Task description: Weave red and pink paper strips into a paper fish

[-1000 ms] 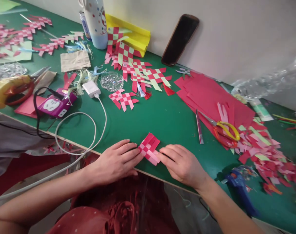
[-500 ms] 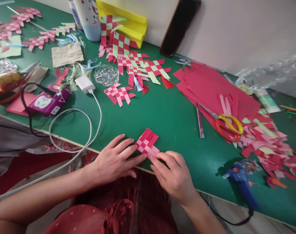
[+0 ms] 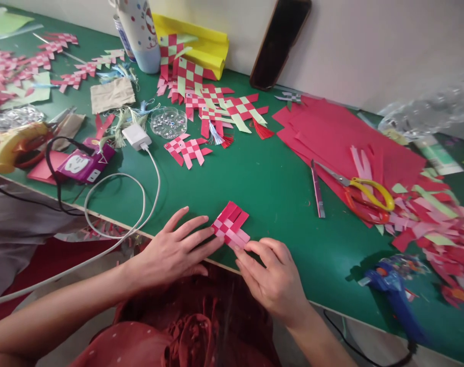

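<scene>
A small woven paper piece [image 3: 229, 224] in red and pink checks lies on the green table near its front edge. My right hand [image 3: 275, 278] pinches its lower corner between thumb and fingers. At its left side, my left hand [image 3: 178, 248] lies with fingers spread, the fingertips at or just touching the paper's edge. Beyond the hands lie two pink-and-red woven paper fish [image 3: 188, 150], overlapping each other. Further back is a pile of red-and-green woven fish [image 3: 216, 97], some with tassels.
To the right are red paper sheets [image 3: 342, 132], scissors [image 3: 369, 193], a slim purple cutter-like tool [image 3: 317, 188], paper scraps [image 3: 434, 224] and a blue glue gun [image 3: 396, 295]. To the left are a white cable [image 3: 144, 204], a purple power strip [image 3: 87, 162] and a bead box [image 3: 169, 122]. A phone [image 3: 281, 43] leans on the wall.
My left hand has drawn back slightly to the left, its fingers a little more spread. The right hand keeps its pinch on the woven paper, which stays in place.
</scene>
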`<state>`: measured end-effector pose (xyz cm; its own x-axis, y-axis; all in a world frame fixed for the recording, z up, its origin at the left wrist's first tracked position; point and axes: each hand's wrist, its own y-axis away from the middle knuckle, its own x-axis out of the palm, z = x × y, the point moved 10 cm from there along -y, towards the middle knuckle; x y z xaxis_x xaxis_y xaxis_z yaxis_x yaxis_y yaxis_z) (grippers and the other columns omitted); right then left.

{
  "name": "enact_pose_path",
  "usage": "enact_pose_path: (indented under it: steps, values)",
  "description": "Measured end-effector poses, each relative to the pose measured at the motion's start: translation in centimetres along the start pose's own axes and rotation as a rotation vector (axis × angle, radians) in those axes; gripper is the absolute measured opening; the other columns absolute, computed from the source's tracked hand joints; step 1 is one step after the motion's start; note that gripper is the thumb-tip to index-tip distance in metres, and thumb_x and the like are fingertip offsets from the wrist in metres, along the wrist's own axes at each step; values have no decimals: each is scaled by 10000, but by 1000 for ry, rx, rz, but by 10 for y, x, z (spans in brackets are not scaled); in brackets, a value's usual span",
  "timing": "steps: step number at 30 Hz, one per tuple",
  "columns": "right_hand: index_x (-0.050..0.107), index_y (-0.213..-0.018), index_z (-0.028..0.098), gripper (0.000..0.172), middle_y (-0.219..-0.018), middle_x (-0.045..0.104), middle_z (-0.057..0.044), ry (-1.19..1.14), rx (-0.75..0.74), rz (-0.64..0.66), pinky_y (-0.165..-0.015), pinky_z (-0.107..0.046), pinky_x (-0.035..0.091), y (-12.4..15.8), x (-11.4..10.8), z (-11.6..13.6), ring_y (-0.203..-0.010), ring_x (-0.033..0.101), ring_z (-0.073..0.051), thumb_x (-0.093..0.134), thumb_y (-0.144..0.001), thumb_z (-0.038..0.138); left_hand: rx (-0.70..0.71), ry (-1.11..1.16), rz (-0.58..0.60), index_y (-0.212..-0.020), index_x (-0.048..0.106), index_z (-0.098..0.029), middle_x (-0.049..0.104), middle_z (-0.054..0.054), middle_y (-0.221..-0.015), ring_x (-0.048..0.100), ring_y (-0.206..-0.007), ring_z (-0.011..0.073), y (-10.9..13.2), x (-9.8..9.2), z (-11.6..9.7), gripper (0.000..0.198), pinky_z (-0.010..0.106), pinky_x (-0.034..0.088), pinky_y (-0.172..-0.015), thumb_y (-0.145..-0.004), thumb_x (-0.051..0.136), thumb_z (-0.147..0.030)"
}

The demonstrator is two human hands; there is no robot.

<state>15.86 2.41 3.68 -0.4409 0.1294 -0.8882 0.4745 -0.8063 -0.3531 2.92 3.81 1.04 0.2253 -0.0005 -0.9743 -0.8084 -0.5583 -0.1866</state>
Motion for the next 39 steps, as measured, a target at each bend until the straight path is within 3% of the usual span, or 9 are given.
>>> enact_pose_path:
  steps: [5, 9, 14, 18, 21, 29, 39]
  values:
    - [714, -1069, 213, 201, -953, 705, -60, 11, -21, -15, -800, -396, 491, 0, -2, 4, -914, 562, -226, 619, -897, 173, -20, -21, -3, -1401, 498, -187, 613, 56, -1332, 433, -1324, 274, 1, -2, 1, 600, 548, -12, -1220, -936, 528, -565]
    - [676, -1123, 190, 226, -992, 677, -88, -76, 2, -6, -828, -424, 510, -2, -8, -5, -949, 558, -239, 622, -903, 192, -15, -44, -27, -1329, 561, -192, 604, 52, -1357, 420, -1332, 273, -7, -7, -1, 521, 551, -24, -1211, -955, 506, -550]
    - [611, -1225, 218, 303, -1038, 659, -93, -112, 99, -82, -872, -448, 520, -30, -23, -34, -997, 584, -234, 581, -927, 169, 32, -33, -38, -1258, 601, -153, 609, 66, -1350, 444, -1305, 247, -16, -14, -5, 530, 482, 90, -1210, -965, 461, -572]
    - [612, -1240, 231, 306, -1125, 652, -105, -129, 94, 21, -929, -495, 512, -66, -3, -40, -1076, 574, -261, 564, -938, 219, 25, -12, -15, -1276, 587, -139, 603, 90, -1327, 510, -1225, 255, -16, -13, -5, 561, 458, 262, -1142, -934, 514, -578]
    - [644, -1200, 210, 283, -1194, 630, -121, -131, 32, 152, -947, -512, 502, -85, 18, -33, -1109, 537, -275, 552, -933, 204, 11, -1, -3, -1311, 556, -122, 613, 100, -1278, 527, -1186, 269, -13, -10, -4, 619, 461, 296, -1121, -909, 544, -592]
    - [660, -880, 233, 59, -1196, 618, -82, -114, 21, 309, -962, -501, 457, -97, 29, -32, -1143, 509, -272, 613, -889, 200, 9, 69, -48, -1350, 517, -121, 601, 116, -1276, 513, -1232, 268, -10, -8, 2, 666, 454, 301, -1161, -879, 590, -587]
    - [624, -809, 222, 107, -1150, 637, -81, -113, 43, 332, -935, -485, 446, -102, 37, -35, -1123, 523, -267, 585, -886, 159, 75, 132, -104, -1293, 571, -128, 609, 127, -1319, 495, -1303, 284, -12, -13, 10, 534, 482, 345, -1156, -950, 511, -533]
